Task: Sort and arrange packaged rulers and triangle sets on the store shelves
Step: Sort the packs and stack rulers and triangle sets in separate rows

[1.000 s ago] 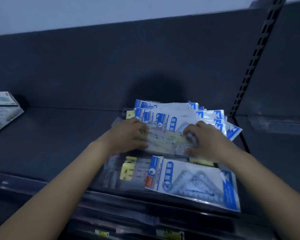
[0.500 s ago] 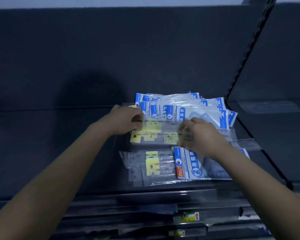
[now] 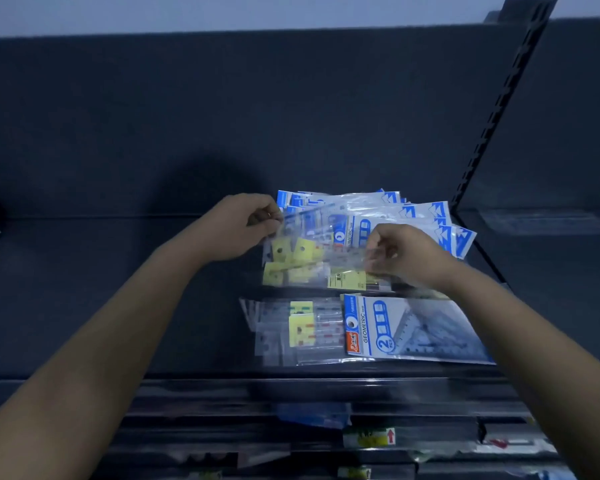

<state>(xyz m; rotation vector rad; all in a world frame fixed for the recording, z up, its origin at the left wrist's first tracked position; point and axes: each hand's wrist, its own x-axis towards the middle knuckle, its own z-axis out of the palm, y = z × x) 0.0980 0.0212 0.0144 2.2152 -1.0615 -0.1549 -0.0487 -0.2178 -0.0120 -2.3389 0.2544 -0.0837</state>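
Left grip (image 3: 238, 227), right grip (image 3: 407, 255): packet (image 3: 321, 263) between

I note the upper ruler packets (image 3: 312, 268) as clear film with pale yellow header cards (image 3: 280, 250), each card with one dark round spot. The lower ruler packets (image 3: 278, 341) match: clear, yellow cards, red marks. The front triangle set (image 3: 395, 327) is white and blue, dark lettering, an orange logo patch (image 3: 351, 341). The rear stack of triangle sets (image 3: 413, 213) shows blue-and-white zigzag edges. Shelf (image 3: 66, 254) and back panel (image 3: 222, 116): dark slate blue. One shelf-edge label (image 3: 368, 437) is yellow-green with a red arrow.
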